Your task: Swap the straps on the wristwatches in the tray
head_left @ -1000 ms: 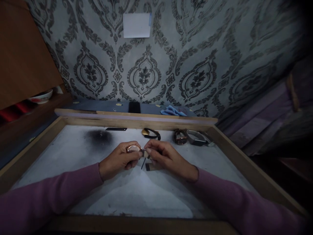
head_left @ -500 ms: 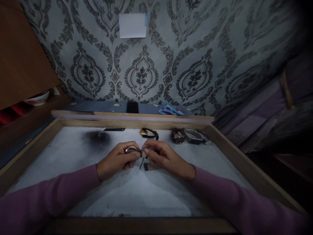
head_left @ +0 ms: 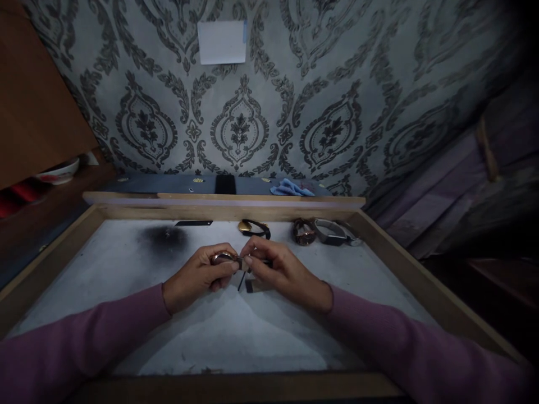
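Note:
Over a white-bottomed wooden tray (head_left: pixel 126 212), my left hand (head_left: pixel 205 275) is closed on a round watch (head_left: pixel 223 257) with a shiny rim. My right hand (head_left: pixel 281 273) pinches the strap end (head_left: pixel 243 264) beside the watch case, its fingers almost touching those of my left hand. Whether a small tool is also between the right fingertips is too small to tell. Just below the hands, a thin dark rod (head_left: pixel 241 281) and a dark-ended flat piece (head_left: pixel 255 286) show, the latter partly under my right hand.
Along the tray's back lie a black blade-like strip (head_left: pixel 193 223), a gold watch with black strap (head_left: pixel 254 228), a brown watch (head_left: pixel 304 232) and a grey-banded watch (head_left: pixel 332 232). Behind the rim are a dark rectangular object (head_left: pixel 225 184) and a blue cloth (head_left: pixel 291 187).
The whole view has shifted a little, so things appear slightly further left. My right fingers have shifted slightly at the strap end; both hands keep their hold.

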A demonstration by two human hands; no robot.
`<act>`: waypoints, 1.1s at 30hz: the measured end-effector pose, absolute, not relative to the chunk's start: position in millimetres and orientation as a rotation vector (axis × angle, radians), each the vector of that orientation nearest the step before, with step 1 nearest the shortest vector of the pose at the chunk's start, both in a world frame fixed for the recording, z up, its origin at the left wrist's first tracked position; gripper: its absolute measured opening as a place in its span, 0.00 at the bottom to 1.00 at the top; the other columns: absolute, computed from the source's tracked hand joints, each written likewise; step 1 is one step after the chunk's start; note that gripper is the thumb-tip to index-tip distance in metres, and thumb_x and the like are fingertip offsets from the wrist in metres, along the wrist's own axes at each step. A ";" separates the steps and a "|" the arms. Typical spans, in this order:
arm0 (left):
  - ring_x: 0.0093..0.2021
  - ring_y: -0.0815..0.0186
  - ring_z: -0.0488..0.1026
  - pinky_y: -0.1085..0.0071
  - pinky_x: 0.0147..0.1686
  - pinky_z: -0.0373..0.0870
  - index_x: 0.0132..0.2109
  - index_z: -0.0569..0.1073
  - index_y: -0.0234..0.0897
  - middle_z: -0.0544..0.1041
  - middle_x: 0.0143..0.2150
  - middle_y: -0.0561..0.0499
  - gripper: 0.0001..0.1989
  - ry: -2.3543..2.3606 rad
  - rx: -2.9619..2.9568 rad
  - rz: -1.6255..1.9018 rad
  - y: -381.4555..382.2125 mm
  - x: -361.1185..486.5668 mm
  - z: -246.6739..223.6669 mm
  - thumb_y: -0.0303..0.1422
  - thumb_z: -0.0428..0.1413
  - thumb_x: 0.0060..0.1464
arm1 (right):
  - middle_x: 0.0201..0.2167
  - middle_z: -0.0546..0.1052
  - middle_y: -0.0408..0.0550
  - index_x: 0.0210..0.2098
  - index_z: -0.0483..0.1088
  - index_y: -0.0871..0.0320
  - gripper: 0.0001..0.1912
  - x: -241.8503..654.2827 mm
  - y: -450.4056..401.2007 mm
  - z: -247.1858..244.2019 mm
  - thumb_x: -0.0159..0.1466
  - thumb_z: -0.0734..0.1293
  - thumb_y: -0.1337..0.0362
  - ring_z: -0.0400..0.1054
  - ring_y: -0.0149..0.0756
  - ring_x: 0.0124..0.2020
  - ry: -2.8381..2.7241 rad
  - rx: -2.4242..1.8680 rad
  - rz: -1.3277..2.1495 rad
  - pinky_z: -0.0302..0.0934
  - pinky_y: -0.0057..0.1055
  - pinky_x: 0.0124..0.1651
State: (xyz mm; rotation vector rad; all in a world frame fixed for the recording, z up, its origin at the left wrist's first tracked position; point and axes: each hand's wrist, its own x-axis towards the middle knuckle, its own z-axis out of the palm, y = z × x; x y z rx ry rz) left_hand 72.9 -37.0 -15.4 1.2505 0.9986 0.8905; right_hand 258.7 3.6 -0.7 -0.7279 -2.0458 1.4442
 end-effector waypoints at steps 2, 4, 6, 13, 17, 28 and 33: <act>0.17 0.77 0.53 0.78 0.17 0.48 0.32 0.67 0.35 0.62 0.17 0.61 0.12 0.999 1.248 0.890 -36.9 73.2 -15.7 0.40 0.57 0.52 | 0.21 0.62 0.38 0.33 0.62 0.58 0.10 258.2 3.4 -0.5 0.64 0.61 0.58 0.51 0.26 0.21 -2.046 -0.728 1.438 0.49 0.24 0.23; 0.17 0.77 0.53 0.78 0.17 0.48 0.32 0.67 0.35 0.62 0.17 0.61 0.12 1.001 1.241 0.890 -37.0 74.0 -15.7 0.39 0.57 0.52 | 0.21 0.62 0.39 0.33 0.62 0.59 0.09 258.0 3.5 -0.5 0.64 0.60 0.58 0.52 0.26 0.22 -2.057 -0.727 1.423 0.49 0.24 0.24; 0.17 0.77 0.53 0.78 0.17 0.48 0.32 0.67 0.35 0.62 0.17 0.61 0.12 0.997 1.232 0.892 -37.1 74.6 -15.6 0.39 0.57 0.52 | 0.21 0.62 0.39 0.32 0.63 0.59 0.10 257.9 3.7 -0.6 0.63 0.60 0.58 0.52 0.26 0.22 -2.064 -0.727 1.414 0.49 0.24 0.24; 0.17 0.77 0.53 0.78 0.17 0.48 0.31 0.66 0.35 0.62 0.17 0.61 0.12 0.989 1.223 0.894 -38.2 74.8 -16.2 0.39 0.57 0.52 | 0.21 0.61 0.37 0.33 0.63 0.59 0.10 258.2 3.6 -1.7 0.64 0.60 0.58 0.51 0.25 0.21 -2.043 -0.728 1.423 0.48 0.23 0.23; 0.17 0.77 0.52 0.78 0.17 0.48 0.32 0.66 0.35 0.62 0.17 0.61 0.12 0.975 1.223 0.897 -37.9 74.6 -15.1 0.39 0.57 0.52 | 0.20 0.60 0.37 0.34 0.63 0.60 0.10 258.5 3.3 -1.0 0.64 0.60 0.59 0.51 0.25 0.21 -2.070 -0.734 1.385 0.47 0.24 0.22; 0.17 0.76 0.53 0.78 0.17 0.47 0.33 0.66 0.36 0.62 0.17 0.61 0.12 0.950 1.210 0.917 -37.8 74.5 -16.0 0.40 0.57 0.53 | 0.17 0.56 0.34 0.36 0.66 0.61 0.09 257.6 1.0 -0.8 0.65 0.58 0.63 0.48 0.24 0.18 -2.077 -0.712 1.268 0.45 0.23 0.21; 0.16 0.76 0.52 0.78 0.17 0.47 0.33 0.66 0.36 0.61 0.17 0.61 0.12 0.952 1.201 0.922 -37.7 74.8 -15.4 0.40 0.57 0.52 | 0.17 0.57 0.34 0.37 0.66 0.61 0.08 257.0 1.5 -2.9 0.65 0.58 0.63 0.48 0.24 0.18 -2.052 -0.699 1.279 0.46 0.23 0.21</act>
